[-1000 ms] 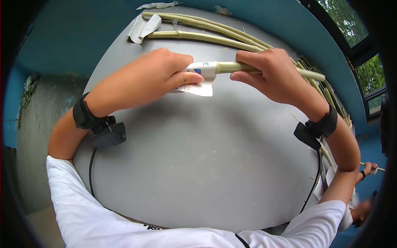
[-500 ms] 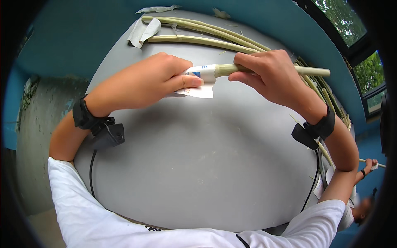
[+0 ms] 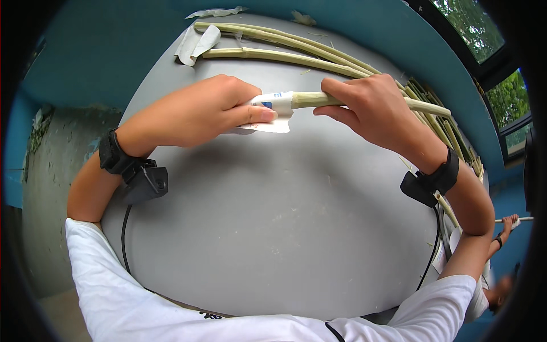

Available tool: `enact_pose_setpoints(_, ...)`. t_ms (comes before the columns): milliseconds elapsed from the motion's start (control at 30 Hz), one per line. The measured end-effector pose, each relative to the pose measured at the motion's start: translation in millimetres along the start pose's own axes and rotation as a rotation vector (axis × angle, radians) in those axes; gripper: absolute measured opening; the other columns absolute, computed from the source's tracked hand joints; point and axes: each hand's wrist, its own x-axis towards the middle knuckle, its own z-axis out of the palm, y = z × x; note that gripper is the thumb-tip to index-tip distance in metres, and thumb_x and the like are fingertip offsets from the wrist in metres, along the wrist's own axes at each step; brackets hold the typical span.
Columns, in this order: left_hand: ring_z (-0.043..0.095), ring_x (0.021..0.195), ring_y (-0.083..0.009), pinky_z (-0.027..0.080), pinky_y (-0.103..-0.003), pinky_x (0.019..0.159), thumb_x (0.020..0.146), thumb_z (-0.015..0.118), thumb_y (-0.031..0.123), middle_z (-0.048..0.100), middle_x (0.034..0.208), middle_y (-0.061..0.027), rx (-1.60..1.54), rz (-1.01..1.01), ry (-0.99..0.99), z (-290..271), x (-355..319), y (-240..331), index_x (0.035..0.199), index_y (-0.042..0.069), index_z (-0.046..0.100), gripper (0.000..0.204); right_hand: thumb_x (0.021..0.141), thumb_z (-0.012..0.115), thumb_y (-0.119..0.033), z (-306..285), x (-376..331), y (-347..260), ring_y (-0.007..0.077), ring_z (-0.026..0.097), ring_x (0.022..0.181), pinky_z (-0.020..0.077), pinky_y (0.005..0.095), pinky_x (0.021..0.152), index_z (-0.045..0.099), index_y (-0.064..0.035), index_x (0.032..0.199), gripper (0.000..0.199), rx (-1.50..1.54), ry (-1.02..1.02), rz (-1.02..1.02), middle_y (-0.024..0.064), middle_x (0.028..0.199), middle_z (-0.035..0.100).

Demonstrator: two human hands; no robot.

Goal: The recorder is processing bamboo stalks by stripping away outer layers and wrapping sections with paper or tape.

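A person in a white shirt leans over a round grey table (image 3: 273,239), both hands working one pale green stalk (image 3: 424,105) held just above the tabletop. L hand (image 3: 211,108) is curled nearly closed round the stalk's near end, thumb pressed flat along a white paper wrap (image 3: 272,108) w/ small blue and orange markings; fingers fold under it, so the hand has firm hold of wrap and stalk end together. A loose flap of the wrap hangs below the thumb, touching or just off the table, can't tell which. R hand (image 3: 370,105) grips the same stalk just beside the wrap, fingers bent over the top, index finger stretched toward the paper, thumb underneath; hand partly closed, not a tight fist. The stalk runs out past the R hand toward the table's right edge.

Black wrist straps (image 3: 114,154) on both forearms, each w/ a small black box and a cable trailing down. At the far side of the table lie more long green stalks (image 3: 273,54), side by side, curving w/ the lens, well apart from the hands. Beside their left ends sit scraps of white paper (image 3: 196,43). Teal wall behind; windows w/ greenery at upper right.
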Motion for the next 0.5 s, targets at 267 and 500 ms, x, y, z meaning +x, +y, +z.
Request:
enact_pose_setpoints(267,0.058,0.060,-0.0297,0.040,-0.040,0.056,0.097,0.069,0.041,0.062,0.067,-0.0125,0.658,0.311,0.453,9.4,-4.9,-5.3,0.091,0.005,0.056,0.038,0.111,0.046,-0.051,-10.8,3.5,6.8,0.0041,0.035,0.052,0.0276,0.0253,0.046,0.057,-0.0078,0.083,0.053,1.035,-0.614,0.481,-0.0064,0.060,0.040)
enact_pose_setpoints(500,0.056,0.059,-0.0303,0.040,-0.039,0.056,0.100,0.067,0.041,0.061,0.067,-0.0130,-0.143,0.021,-0.072,2.1,5.8,-7.0,0.085,0.004,0.055,0.041,0.097,0.067,-0.049,2.7,-2.1,6.5,0.0250,0.050,0.049,0.0378,0.0373,0.049,0.061,-0.0101,0.083,0.042,0.079,0.028,-0.039,0.0041,0.055,0.053)
